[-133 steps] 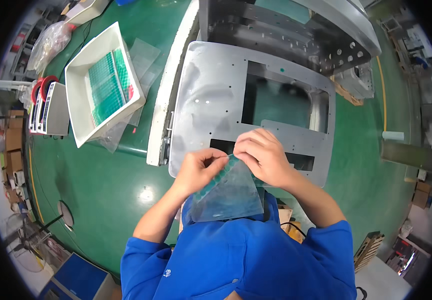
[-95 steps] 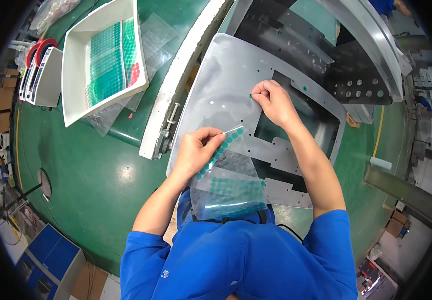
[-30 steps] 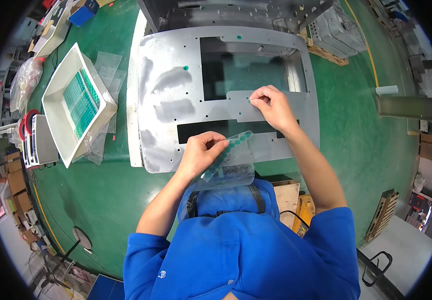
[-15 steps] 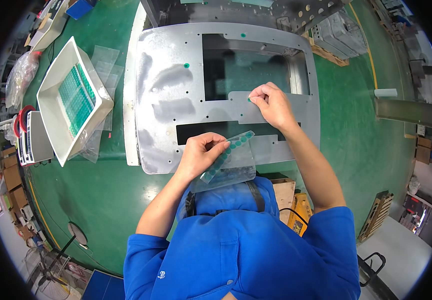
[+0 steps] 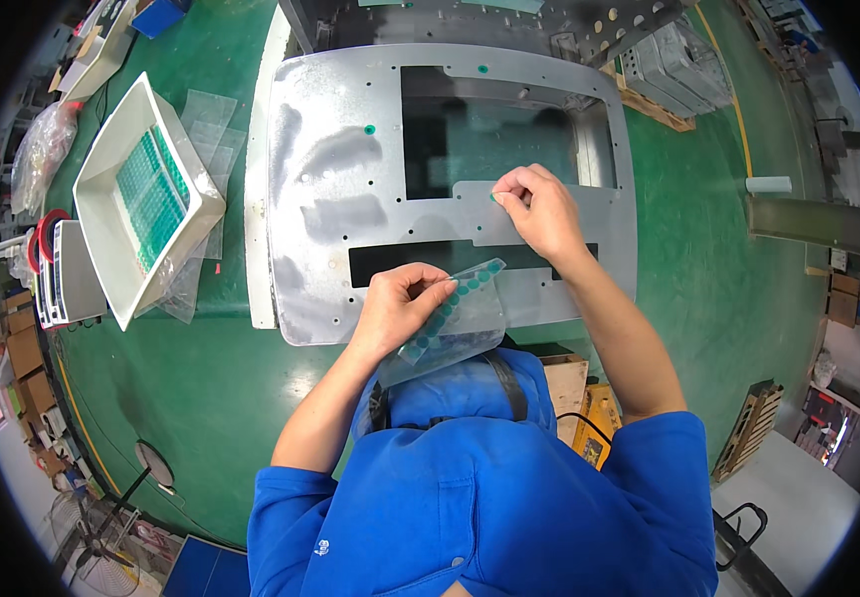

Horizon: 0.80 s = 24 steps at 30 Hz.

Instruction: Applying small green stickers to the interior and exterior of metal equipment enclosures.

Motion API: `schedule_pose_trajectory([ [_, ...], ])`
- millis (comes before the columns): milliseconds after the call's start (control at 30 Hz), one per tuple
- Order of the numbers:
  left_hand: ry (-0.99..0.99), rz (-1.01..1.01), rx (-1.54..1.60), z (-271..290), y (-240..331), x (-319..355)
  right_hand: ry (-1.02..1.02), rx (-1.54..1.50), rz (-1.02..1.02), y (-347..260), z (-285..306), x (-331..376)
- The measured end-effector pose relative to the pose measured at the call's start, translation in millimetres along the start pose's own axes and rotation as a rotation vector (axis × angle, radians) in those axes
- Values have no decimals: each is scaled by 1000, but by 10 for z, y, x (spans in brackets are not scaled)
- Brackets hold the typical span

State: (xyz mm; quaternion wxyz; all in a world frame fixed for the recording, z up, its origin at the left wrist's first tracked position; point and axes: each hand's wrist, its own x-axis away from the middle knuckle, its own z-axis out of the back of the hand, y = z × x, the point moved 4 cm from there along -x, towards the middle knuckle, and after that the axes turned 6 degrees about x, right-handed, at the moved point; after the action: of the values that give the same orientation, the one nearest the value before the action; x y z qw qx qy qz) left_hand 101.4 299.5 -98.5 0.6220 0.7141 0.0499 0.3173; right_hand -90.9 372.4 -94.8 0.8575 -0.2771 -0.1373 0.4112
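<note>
Left hand [image 5: 402, 306]: pinched on clear backing sheet [image 5: 455, 323] of green round stickers, held at near edge of grey metal panel [image 5: 320, 199], within reach of the other hand.
Right hand [image 5: 541, 211]: fingertips closed on one green sticker [image 5: 494, 197], pressed at panel centre beside the large cutout.
White tray [image 5: 111, 214]: left of panel, holding more sticker sheets as supply.

Left hand [image 5: 402, 303] pinching clear sheet of green dot stickers [image 5: 455, 320] over near edge of grey metal panel [image 5: 340, 199]. Right hand [image 5: 539, 207] pressing green dot [image 5: 494, 197] onto panel beside large cutout. White tray [image 5: 111, 214] sitting left.
</note>
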Motion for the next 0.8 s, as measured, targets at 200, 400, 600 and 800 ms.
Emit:
schedule_pose_trajectory([
  [200,-13,1,5,10,6,30,-106,-75,-94,46,71,-85],
  [400,-26,-55,-44,75,176,161,-361,-505,95,-390,196,158],
  [600,-52,-392,-362,98,478,420,-590,-369,-132,-725,303,704],
  [800,-42,-243,-140,171,230,569,-502,-500,-42,-719,337,922],
])
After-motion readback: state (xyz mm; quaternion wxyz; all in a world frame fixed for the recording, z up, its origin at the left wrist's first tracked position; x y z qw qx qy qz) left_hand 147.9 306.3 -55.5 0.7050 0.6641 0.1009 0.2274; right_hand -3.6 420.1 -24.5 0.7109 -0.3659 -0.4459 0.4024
